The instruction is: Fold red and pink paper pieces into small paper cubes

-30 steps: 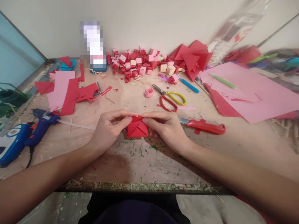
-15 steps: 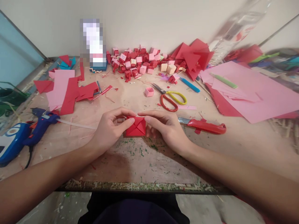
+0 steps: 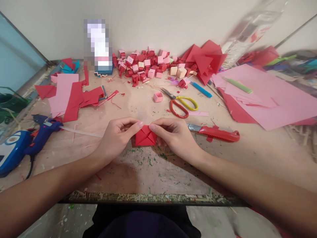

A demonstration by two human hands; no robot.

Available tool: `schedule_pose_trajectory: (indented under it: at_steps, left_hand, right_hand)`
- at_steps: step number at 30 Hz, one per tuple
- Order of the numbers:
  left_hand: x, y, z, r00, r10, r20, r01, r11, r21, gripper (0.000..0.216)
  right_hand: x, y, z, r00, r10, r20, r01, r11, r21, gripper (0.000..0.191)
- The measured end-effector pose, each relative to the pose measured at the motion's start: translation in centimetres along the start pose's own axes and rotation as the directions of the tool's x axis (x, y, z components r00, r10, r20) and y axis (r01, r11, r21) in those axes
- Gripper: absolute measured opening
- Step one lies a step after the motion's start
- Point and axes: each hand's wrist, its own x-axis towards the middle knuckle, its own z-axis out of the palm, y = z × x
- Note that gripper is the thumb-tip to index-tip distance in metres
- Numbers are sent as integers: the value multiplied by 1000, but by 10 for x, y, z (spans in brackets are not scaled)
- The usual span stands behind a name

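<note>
A folded piece of red paper (image 3: 145, 137) is pinched between both hands just above the wooden table (image 3: 153, 168), near its front middle. My left hand (image 3: 116, 137) grips its left side with thumb and forefinger closed at the top edge. My right hand (image 3: 174, 135) holds the right side the same way, the two forefingers almost meeting over the paper's top. Creases run diagonally across the paper's face.
A red utility knife (image 3: 215, 133) lies right of my right hand, scissors (image 3: 182, 105) and a small pink paper box (image 3: 158, 97) beyond. Several paper cubes (image 3: 146, 66) are heaped at the wall. Pink sheets (image 3: 267, 99) lie right, red and pink offcuts (image 3: 71, 96) left, a blue glue gun (image 3: 42, 132) far left.
The red paper has been turned and pressed between the fingers; both forefingers have closed in over its top edge. The hands stay in the same place.
</note>
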Motion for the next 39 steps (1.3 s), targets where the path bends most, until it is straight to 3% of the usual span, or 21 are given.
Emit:
schedule_pose_trajectory:
  at_steps: [20, 27, 31, 39]
  left_hand:
    - [-2, -4, -1, 999, 50, -20, -49, 996, 79, 16]
    - [0, -3, -2, 999, 31, -32, -29, 999, 44, 16]
    - [-1, -2, -1, 998, 8, -64, -8, 1000, 0, 15]
    - [-2, -1, -1, 1000, 3, -23, -3, 1000, -3, 15]
  right_hand:
    - [1, 2, -1, 999, -39, 29, 40, 998, -52, 25]
    - [1, 0, -2, 998, 54, 32, -56, 996, 71, 50]
    - [0, 2, -3, 994, 101, 33, -105, 978, 182, 43]
    - [-1, 3, -2, 996, 82, 31, -85, 988, 128, 21]
